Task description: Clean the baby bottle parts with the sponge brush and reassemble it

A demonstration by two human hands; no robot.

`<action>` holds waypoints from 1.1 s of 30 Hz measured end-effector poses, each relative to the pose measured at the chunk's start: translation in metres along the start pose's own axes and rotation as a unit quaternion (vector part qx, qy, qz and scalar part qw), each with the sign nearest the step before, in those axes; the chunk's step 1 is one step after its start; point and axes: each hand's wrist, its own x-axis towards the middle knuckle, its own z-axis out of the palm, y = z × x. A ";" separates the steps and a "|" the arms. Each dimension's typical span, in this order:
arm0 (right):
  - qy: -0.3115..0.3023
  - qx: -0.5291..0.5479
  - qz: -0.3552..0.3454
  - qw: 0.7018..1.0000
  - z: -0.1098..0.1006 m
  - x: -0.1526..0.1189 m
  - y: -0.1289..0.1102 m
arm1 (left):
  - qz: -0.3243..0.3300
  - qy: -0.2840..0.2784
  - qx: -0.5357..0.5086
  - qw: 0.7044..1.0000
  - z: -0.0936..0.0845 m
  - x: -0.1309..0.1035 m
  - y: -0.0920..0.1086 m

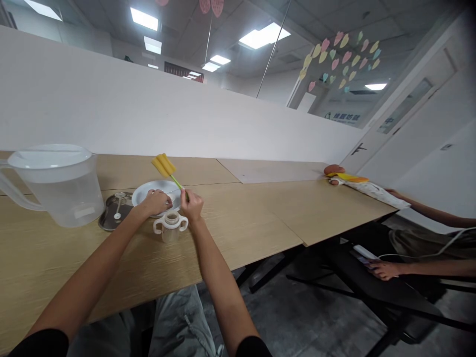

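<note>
My right hand (pixel 192 204) is closed around the green handle of a brush with a yellow sponge head (pixel 163 164), which points up and to the left. My left hand (pixel 157 202) is over a white bowl (pixel 140 191), its fingers curled at something small and whitish that I cannot make out. Just in front of the bowl, a clear bottle with two white handles (pixel 170 233) stands upright and open at the top. Left of the bowl, a metal tray (pixel 107 218) holds a small white part with a thin tube (pixel 118 208).
A large clear pitcher with a white lid (pixel 63 188) stands at the left on the wooden table (pixel 230 223). At the far right end lie a doll (pixel 334 171) and a cloth. Another person sits there, one hand (pixel 386 270) on a device.
</note>
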 end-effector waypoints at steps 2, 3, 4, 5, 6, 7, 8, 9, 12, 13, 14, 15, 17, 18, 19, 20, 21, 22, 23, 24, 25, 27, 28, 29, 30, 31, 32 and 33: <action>-0.003 -0.002 0.000 1.000 0.000 0.000 0.000 | -0.007 0.007 -0.005 1.000 0.000 0.000 0.000; -0.004 -0.002 0.000 1.000 0.000 0.000 0.001 | -0.012 0.011 -0.007 1.000 -0.001 -0.001 -0.002; -0.006 -0.003 0.001 1.000 0.000 0.000 0.001 | -0.018 0.015 -0.009 1.000 -0.002 -0.001 -0.004; -0.006 -0.003 0.002 1.000 0.000 0.000 0.001 | -0.024 0.019 -0.011 0.999 -0.003 -0.002 -0.007; -0.006 -0.004 0.002 1.000 0.000 0.000 0.001 | -0.029 0.022 -0.013 0.999 -0.004 -0.003 -0.011; -0.005 -0.004 0.002 1.000 0.000 0.000 0.000 | -0.033 0.023 -0.016 0.999 -0.006 -0.004 -0.014; -0.004 -0.004 0.001 1.000 -0.001 0.000 0.000 | -0.035 0.024 -0.019 0.999 -0.007 -0.005 -0.018; -0.004 -0.005 0.000 1.000 -0.001 0.000 0.000 | -0.036 0.023 -0.021 0.999 -0.008 -0.006 -0.022; -0.010 -0.007 0.002 1.000 -0.001 0.000 0.000 | -0.031 0.026 -0.024 0.999 -0.009 -0.007 -0.030; -0.011 -0.006 0.003 1.000 -0.001 0.000 0.000 | -0.030 0.029 -0.024 0.999 -0.010 -0.007 -0.031; -0.012 -0.005 0.005 1.000 -0.001 0.000 0.000 | -0.031 0.033 -0.027 0.999 -0.012 -0.007 -0.033; -0.010 -0.004 0.006 1.000 -0.001 0.000 0.001 | -0.035 0.040 -0.034 0.998 -0.014 -0.008 -0.034; 0.003 -0.005 0.011 1.000 0.000 0.000 0.001 | -0.047 0.068 -0.067 0.994 -0.023 -0.011 -0.038; 0.011 -0.006 0.015 1.000 0.000 0.000 0.001 | -0.052 0.094 -0.094 0.990 -0.029 -0.014 -0.040; 0.021 -0.006 0.021 1.000 0.000 0.000 0.001 | -0.056 0.127 -0.126 0.982 -0.035 -0.016 -0.043; 0.031 -0.006 0.028 0.999 0.000 0.000 0.001 | -0.059 0.168 -0.161 0.971 -0.041 -0.019 -0.046; 0.043 -0.005 0.034 0.998 0.001 0.000 0.001 | -0.066 0.215 -0.198 0.954 -0.048 -0.022 -0.049; 0.052 -0.004 0.039 0.998 0.001 0.000 0.001 | -0.077 0.264 -0.236 0.932 -0.053 -0.024 -0.051; 0.059 -0.004 0.042 0.997 0.002 -0.001 0.001 | -0.088 0.311 -0.274 0.906 -0.058 -0.026 -0.052; 0.062 -0.004 0.042 0.997 0.002 -0.001 0.001 | -0.095 0.351 -0.310 0.878 -0.063 -0.027 -0.052; 0.062 -0.004 0.038 0.997 0.002 -0.002 0.000 | -0.097 0.382 -0.343 0.852 -0.066 -0.028 -0.051; 0.050 -0.006 0.020 0.999 0.002 -0.004 0.000 | -0.082 0.415 -0.390 0.818 -0.071 -0.029 -0.046; 0.043 -0.008 0.011 0.999 0.002 -0.004 0.000 | -0.071 0.421 -0.401 0.811 -0.073 -0.030 -0.041; 0.037 -0.011 0.002 0.999 0.002 -0.005 0.000 | -0.062 0.422 -0.403 0.809 -0.075 -0.031 -0.036; 0.031 -0.015 -0.006 0.999 0.001 -0.005 0.001 | -0.057 0.425 -0.398 0.811 -0.076 -0.032 -0.030; 0.028 -0.021 -0.014 0.999 0.001 -0.006 0.001 | -0.056 0.431 -0.385 0.814 -0.077 -0.034 -0.024; 0.029 -0.027 -0.023 0.999 0.001 -0.006 0.002 | -0.056 0.441 -0.366 0.818 -0.079 -0.036 -0.018; 0.032 -0.033 -0.034 0.998 0.001 -0.006 0.002 | -0.058 0.451 -0.344 0.822 -0.080 -0.037 -0.013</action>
